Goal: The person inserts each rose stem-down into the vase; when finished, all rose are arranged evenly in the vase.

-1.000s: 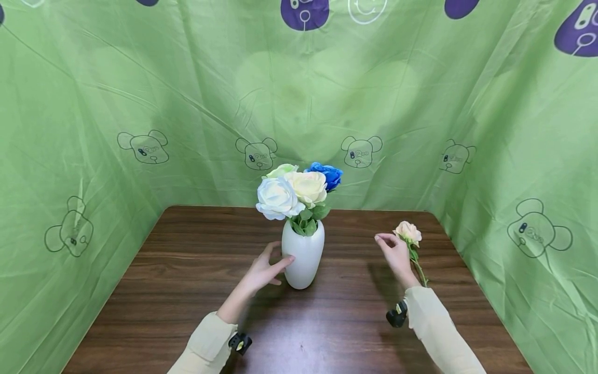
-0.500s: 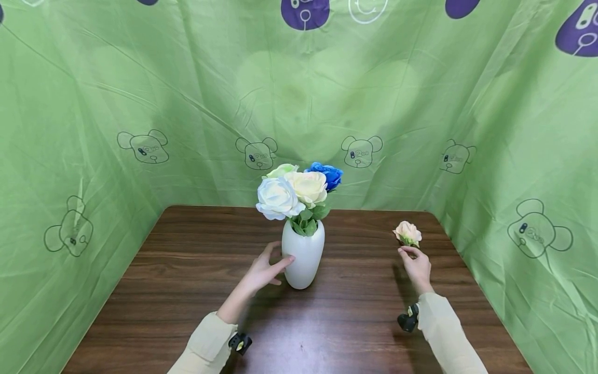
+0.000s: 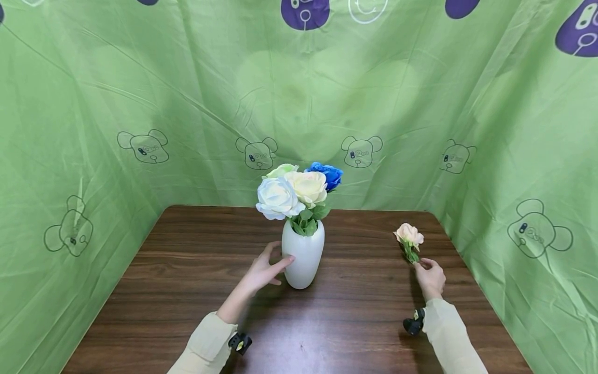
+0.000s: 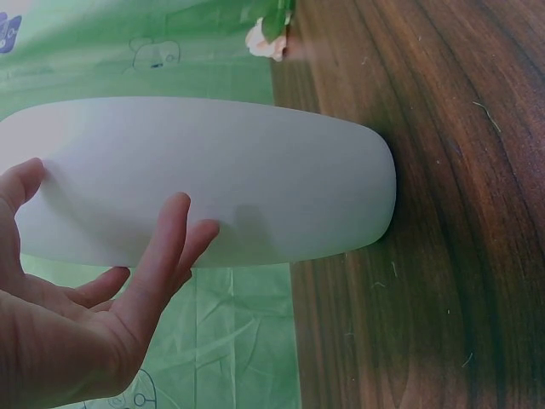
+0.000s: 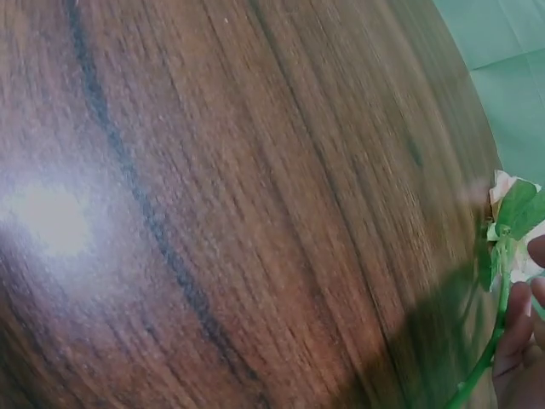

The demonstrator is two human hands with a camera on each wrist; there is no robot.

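A white vase [image 3: 302, 254] stands upright mid-table with several roses in it: pale blue [image 3: 279, 198], cream [image 3: 308, 188], deep blue [image 3: 328, 175] and light green. Spread along the vase's left side, my left hand [image 3: 261, 270] touches it with thumb and fingertips, as the left wrist view shows; the fingers do not wrap around it. To the right, my right hand [image 3: 431, 276] pinches the green stem of a peach rose [image 3: 409, 235] below its leaves. The bloom points away from the hand. In the right wrist view the stem [image 5: 501, 328] runs along the fingers, which are partly cut off.
The dark wooden table [image 3: 201, 234] has its far edge just behind the vase. A green curtain [image 3: 196, 104] with printed bear faces closes off the back and both sides. A black wrist camera [image 3: 413, 322] sits at the right cuff, another [image 3: 240, 343] at the left.
My right hand has come back toward the person and rightward, from beside the bloom down to the stem, and now holds it. The bloom has shifted slightly. My left hand and the vase stay still.
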